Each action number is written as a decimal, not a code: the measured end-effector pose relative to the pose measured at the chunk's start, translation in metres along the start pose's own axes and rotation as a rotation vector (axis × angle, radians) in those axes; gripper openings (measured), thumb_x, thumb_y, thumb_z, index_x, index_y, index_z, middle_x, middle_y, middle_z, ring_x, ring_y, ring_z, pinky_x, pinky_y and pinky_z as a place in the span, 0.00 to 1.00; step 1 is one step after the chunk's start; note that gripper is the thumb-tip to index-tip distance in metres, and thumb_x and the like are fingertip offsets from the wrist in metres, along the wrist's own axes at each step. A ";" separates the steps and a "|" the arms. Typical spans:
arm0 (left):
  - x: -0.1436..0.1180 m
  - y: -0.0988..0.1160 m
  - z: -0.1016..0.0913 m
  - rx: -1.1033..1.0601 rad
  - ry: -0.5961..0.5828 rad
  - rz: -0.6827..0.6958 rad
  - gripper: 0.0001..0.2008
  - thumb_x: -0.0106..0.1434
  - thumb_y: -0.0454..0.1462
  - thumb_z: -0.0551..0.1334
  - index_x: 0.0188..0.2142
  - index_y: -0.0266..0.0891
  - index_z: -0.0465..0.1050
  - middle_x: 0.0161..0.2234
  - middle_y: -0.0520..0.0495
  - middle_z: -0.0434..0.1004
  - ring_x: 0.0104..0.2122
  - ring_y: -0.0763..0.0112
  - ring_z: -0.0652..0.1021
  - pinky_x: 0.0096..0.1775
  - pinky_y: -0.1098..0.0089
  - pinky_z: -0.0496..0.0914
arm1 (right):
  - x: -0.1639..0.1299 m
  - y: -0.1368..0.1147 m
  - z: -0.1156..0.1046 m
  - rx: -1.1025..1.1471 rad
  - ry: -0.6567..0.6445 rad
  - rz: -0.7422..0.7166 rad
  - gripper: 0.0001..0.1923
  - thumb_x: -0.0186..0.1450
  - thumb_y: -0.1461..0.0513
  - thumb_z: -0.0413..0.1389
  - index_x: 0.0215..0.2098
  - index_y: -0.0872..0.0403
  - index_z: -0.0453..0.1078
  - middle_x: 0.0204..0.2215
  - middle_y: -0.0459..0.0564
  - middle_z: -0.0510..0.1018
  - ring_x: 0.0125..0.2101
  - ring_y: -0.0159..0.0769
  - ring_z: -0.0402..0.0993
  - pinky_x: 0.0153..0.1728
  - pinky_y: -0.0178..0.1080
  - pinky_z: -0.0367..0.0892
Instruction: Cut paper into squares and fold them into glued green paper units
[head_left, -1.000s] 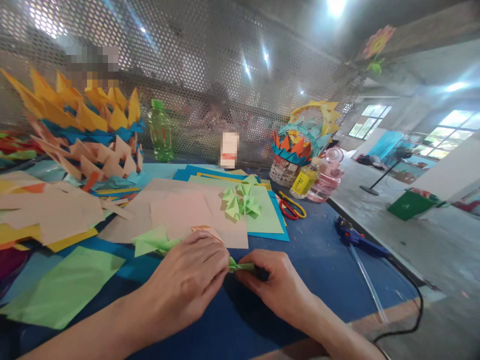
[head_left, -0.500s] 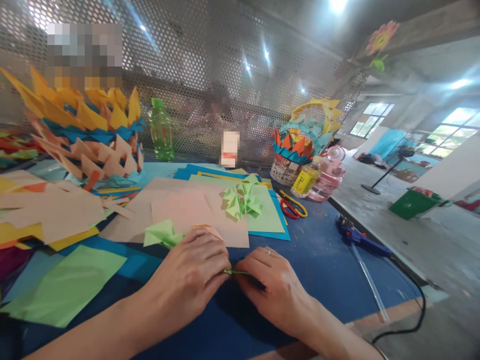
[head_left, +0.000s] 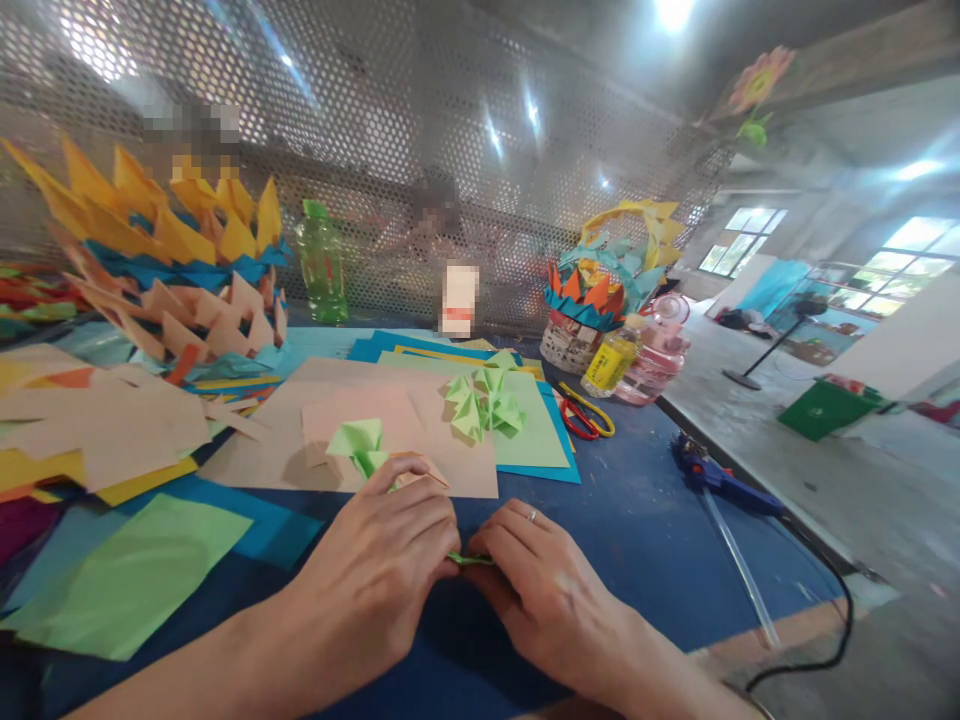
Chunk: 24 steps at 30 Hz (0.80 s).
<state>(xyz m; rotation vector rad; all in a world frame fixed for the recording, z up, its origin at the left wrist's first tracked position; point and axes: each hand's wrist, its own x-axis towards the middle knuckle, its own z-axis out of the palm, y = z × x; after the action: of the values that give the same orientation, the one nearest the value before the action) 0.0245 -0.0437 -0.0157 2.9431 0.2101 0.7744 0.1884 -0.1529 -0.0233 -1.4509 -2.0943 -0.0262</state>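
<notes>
My left hand [head_left: 382, 565] and my right hand [head_left: 536, 590] meet over the blue table [head_left: 637, 520], both pinching one light green folded paper piece [head_left: 358, 446]. Its twisted thin end shows between my fingertips; its wider folded end sticks up behind my left hand over a pink sheet [head_left: 360, 420]. A ring sits on a finger of my right hand. Several finished green folded pieces [head_left: 484, 402] lie on a green sheet farther back.
Scissors [head_left: 585, 412], a yellow bottle [head_left: 609, 362], a pink jar [head_left: 660, 355] and a paper basket [head_left: 600, 290] stand at the back right. A blue glue gun [head_left: 712, 475] with cord lies right. Stacked paper crowns [head_left: 165, 270], loose sheets [head_left: 127, 575] and a green bottle [head_left: 321, 262] fill the left.
The green piece's wide end has swung up and to the right behind my left hand. Both hands have closed in and dropped slightly toward the table.
</notes>
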 end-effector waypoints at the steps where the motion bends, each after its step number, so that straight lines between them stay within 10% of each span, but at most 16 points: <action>1: 0.000 0.000 0.000 0.015 -0.006 -0.006 0.11 0.65 0.31 0.54 0.27 0.40 0.66 0.27 0.52 0.69 0.32 0.68 0.70 0.53 0.55 0.55 | 0.000 0.001 0.000 0.006 0.003 0.008 0.07 0.67 0.70 0.51 0.33 0.57 0.69 0.29 0.51 0.74 0.32 0.37 0.68 0.36 0.39 0.66; 6: 0.001 -0.006 -0.001 0.093 0.055 -0.007 0.10 0.66 0.32 0.54 0.29 0.41 0.69 0.30 0.52 0.73 0.38 0.66 0.72 0.56 0.56 0.54 | 0.000 0.005 0.001 0.054 0.015 0.107 0.02 0.67 0.66 0.56 0.39 0.55 0.69 0.34 0.50 0.76 0.36 0.39 0.71 0.39 0.40 0.68; 11: 0.004 -0.026 -0.016 0.186 0.054 -0.101 0.10 0.67 0.32 0.54 0.31 0.40 0.71 0.31 0.51 0.76 0.38 0.65 0.74 0.56 0.55 0.55 | 0.001 0.006 -0.007 0.045 0.082 0.207 0.23 0.65 0.57 0.59 0.56 0.53 0.61 0.50 0.55 0.72 0.49 0.43 0.68 0.51 0.46 0.66; 24: 0.027 -0.060 -0.002 0.160 -0.032 -0.225 0.05 0.65 0.36 0.57 0.34 0.40 0.71 0.33 0.48 0.78 0.39 0.61 0.76 0.51 0.56 0.59 | -0.004 0.009 -0.013 0.108 0.213 0.220 0.12 0.69 0.68 0.47 0.47 0.51 0.68 0.37 0.50 0.76 0.38 0.37 0.72 0.41 0.40 0.68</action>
<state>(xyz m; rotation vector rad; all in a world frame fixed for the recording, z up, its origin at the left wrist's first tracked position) 0.0398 0.0203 -0.0082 3.0030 0.6164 0.7081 0.2032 -0.1573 -0.0172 -1.5328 -1.7325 0.0176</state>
